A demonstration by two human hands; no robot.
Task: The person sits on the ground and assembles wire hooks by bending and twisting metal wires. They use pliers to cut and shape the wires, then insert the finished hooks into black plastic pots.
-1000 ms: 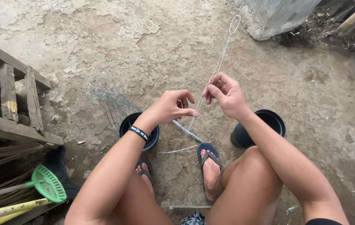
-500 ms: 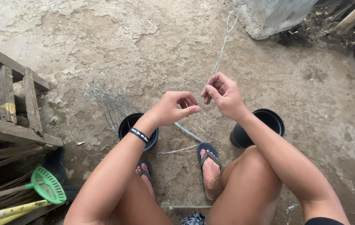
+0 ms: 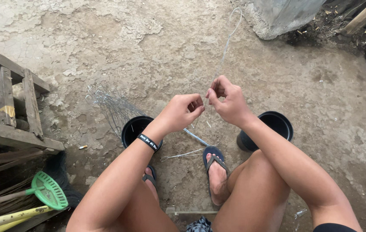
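A wire bundle (image 3: 110, 105) lies on the floor (image 3: 105, 38) left of a black pot (image 3: 135, 129). The left hand (image 3: 182, 112) and right hand (image 3: 230, 99), close together, both pinch a thin wire (image 3: 226, 47) running up away from them. It looks light, springy and sharp-ended, best gripped near the bend.

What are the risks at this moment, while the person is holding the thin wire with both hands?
1. The left hand and right hand pinch a thin wire with bare fingertips; its ends might prick or cut the skin.
2. The long free end rises away from the hands and could whip if it slips.
3. Loose wires lie on the ground beside the foot in an open sandal; one may poke the toes.
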